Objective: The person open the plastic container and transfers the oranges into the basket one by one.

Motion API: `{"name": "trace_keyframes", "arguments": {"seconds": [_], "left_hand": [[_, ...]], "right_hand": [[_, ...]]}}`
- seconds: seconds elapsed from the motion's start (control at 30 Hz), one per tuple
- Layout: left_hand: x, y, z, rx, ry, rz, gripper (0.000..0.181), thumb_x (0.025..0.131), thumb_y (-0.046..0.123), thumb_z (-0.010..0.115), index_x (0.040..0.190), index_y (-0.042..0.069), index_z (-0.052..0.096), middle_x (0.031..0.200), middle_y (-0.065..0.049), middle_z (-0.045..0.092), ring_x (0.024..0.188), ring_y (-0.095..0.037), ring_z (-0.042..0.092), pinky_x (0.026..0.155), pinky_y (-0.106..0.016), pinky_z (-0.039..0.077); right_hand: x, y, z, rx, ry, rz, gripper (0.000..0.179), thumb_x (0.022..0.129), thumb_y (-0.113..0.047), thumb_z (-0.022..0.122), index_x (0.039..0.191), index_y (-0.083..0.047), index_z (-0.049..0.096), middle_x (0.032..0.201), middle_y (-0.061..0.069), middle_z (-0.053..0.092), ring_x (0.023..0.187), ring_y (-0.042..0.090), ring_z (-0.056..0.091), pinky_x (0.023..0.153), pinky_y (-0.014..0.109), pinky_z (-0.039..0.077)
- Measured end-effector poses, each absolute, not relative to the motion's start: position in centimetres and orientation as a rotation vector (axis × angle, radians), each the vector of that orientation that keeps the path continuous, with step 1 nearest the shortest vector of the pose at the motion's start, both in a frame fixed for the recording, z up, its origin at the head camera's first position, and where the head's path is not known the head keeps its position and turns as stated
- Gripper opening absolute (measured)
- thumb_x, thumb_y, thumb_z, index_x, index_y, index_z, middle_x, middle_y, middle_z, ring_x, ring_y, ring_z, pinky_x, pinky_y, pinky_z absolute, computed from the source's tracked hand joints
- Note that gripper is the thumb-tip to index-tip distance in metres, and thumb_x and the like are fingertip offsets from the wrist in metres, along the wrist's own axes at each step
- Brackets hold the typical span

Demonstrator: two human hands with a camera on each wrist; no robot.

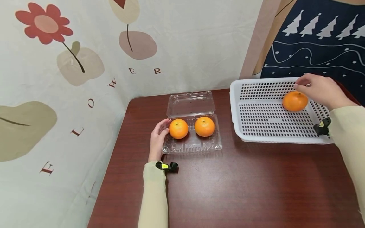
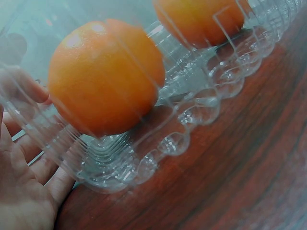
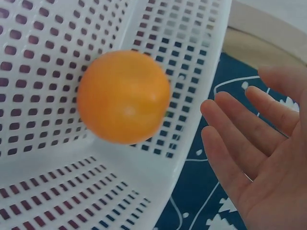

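Observation:
Inside the white plastic basket (image 1: 238, 109) lies an orange (image 1: 295, 101), which the right wrist view shows near the basket's corner. My right hand (image 1: 323, 90) hovers over the basket beside this orange, apart from it, fingers loosely bent and holding nothing. Two more oranges, a left one (image 1: 178, 129) and a right one (image 1: 204, 126), sit in a clear plastic clamshell box (image 1: 192, 147). Its lid (image 1: 190, 104) lies folded back toward the wall. My left hand (image 1: 158, 137) rests against the box's left side, next to the left orange, fingers extended along the plastic.
The brown wooden table (image 1: 216, 190) carries both containers, with the basket right of the box. Behind it hangs a pale flower-printed cloth (image 1: 194, 47). A dark blue cloth with white trees (image 1: 316, 53) is beyond the basket.

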State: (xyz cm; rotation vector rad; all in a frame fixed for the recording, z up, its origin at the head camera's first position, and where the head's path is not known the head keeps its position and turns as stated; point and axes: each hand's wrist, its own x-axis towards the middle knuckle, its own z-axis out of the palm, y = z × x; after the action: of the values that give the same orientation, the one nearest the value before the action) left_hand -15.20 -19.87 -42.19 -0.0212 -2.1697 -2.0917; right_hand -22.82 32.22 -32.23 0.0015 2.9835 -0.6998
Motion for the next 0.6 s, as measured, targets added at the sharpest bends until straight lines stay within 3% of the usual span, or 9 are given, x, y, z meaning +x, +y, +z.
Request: {"name": "trace_keyframes", "arguments": {"seconds": [0.6], "left_hand": [[-15.3, -20.0, -42.4, -0.035, -2.197, -2.069, 0.036, 0.091, 0.004, 0.046, 0.126, 0.005, 0.047, 0.125, -0.007, 0.051, 0.116, -0.017, 0.046, 0.096, -0.028, 0.037]], "right_hand": [[-21.7, 28.5, -29.4, -0.188, 2.987, -0.788, 0.058, 0.089, -0.05, 0.04, 0.125, -0.004, 0.044, 0.12, 0.027, 0.044, 0.104, 0.045, 0.039, 0.083, 0.061, 0.035]]}}
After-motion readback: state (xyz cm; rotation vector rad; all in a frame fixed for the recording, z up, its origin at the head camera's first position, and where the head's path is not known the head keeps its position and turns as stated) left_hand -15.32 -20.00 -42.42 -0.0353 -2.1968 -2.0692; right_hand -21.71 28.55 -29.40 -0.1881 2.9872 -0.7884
